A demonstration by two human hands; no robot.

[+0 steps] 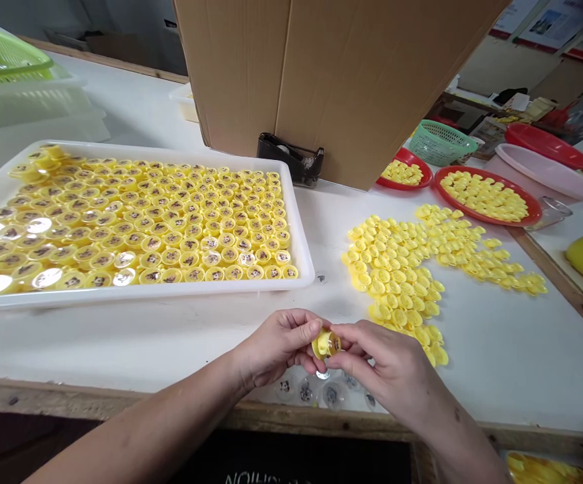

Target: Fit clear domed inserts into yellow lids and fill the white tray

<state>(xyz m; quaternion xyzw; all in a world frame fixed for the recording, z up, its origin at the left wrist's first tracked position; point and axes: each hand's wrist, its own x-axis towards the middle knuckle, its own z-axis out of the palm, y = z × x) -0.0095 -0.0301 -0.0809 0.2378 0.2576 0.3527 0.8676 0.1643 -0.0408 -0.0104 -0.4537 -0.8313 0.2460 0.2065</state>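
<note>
Head view: both hands are closed in a fingertip pinch upon one small yellow piece point(324, 344), which is held tilted just above the table point(498, 356), near its front edge. The left hand point(279, 343) grips it between thumb and fingers; the right hand point(389, 353) pinches its opposite side, at the face bearing a dark print. Directly beneath the hands lie clear round discs point(305, 390), several with printed figures. Beyond the hands and to their left stands a white tray point(305, 277), filled with rows of yellow pieces with printed faces. Beyond and to the right of the hands spread loose yellow pieces point(397, 269); past these is a red plate point(534, 215) of similar pieces. Farther ahead, a black tape dispenser point(291, 160) stands before a cardboard box point(332, 74).
</note>
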